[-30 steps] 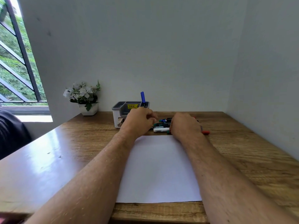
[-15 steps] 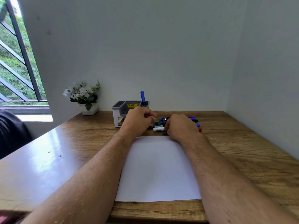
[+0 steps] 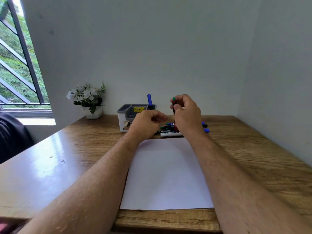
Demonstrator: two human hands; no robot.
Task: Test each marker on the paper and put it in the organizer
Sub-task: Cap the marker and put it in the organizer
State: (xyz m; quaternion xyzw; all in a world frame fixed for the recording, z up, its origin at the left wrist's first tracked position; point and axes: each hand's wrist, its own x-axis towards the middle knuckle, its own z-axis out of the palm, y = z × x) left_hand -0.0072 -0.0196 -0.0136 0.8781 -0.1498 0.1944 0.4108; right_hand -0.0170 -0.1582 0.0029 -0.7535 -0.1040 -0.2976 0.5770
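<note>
My right hand (image 3: 186,114) is raised above the marker pile and holds a dark marker (image 3: 173,105) upright, its green end on top. Just left of it my left hand (image 3: 146,123) hovers with the fingers loosely curled and nothing visible in them. Several loose markers (image 3: 170,132) lie on the desk behind the white paper (image 3: 166,174), partly hidden by my right hand. The grey and white organizer (image 3: 125,115) stands left of the pile, with one blue marker (image 3: 149,100) upright in it.
A small white pot of white flowers (image 3: 88,101) sits at the back left of the wooden desk (image 3: 253,157). Walls close in behind and on the right. A barred window is at the left, and a dark shape (image 3: 11,132) sits by the desk's left edge.
My right hand has come up off the pile with a marker in it and turned it upright. My left hand lifted slightly and shifted toward the right hand.
</note>
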